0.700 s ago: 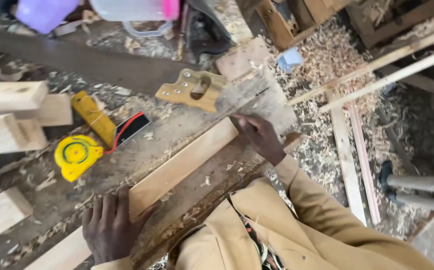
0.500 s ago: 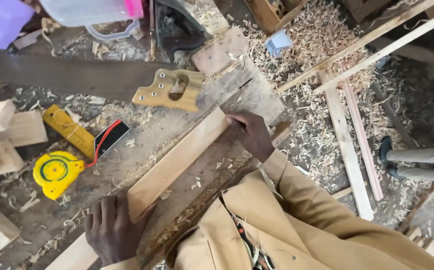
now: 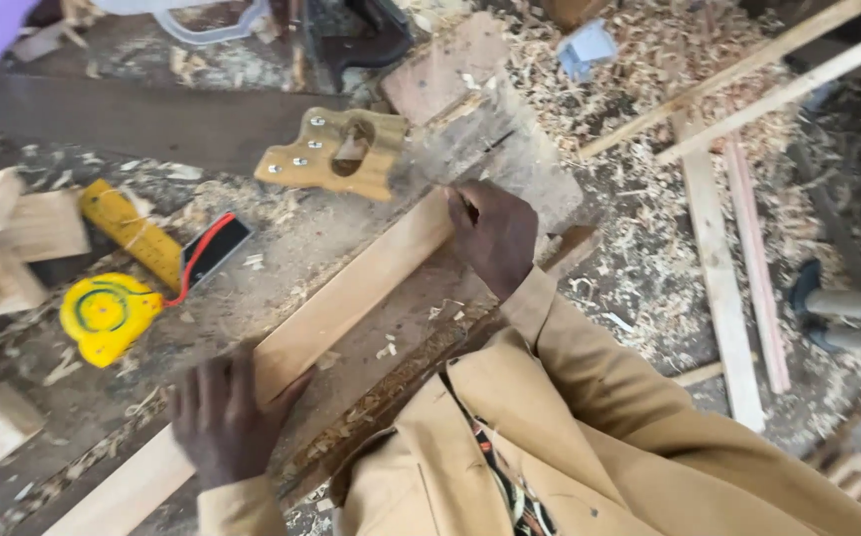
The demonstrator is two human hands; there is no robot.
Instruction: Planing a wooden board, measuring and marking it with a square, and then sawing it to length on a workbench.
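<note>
No packages, signs or screens show. The only label is a round yellow-green sticker (image 3: 105, 308) on the yellow tape measure (image 3: 113, 320) at middle left.

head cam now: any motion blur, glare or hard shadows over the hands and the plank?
Head view: soft, even daylight, no glare and no hard shadows. Left hand is smeared by motion blur where it presses the pale plank; right hand at the plank's far end is sharper. Saw handle and yellow tape measure read slightly soft; frame edges show mild wide-angle stretch.
</note>
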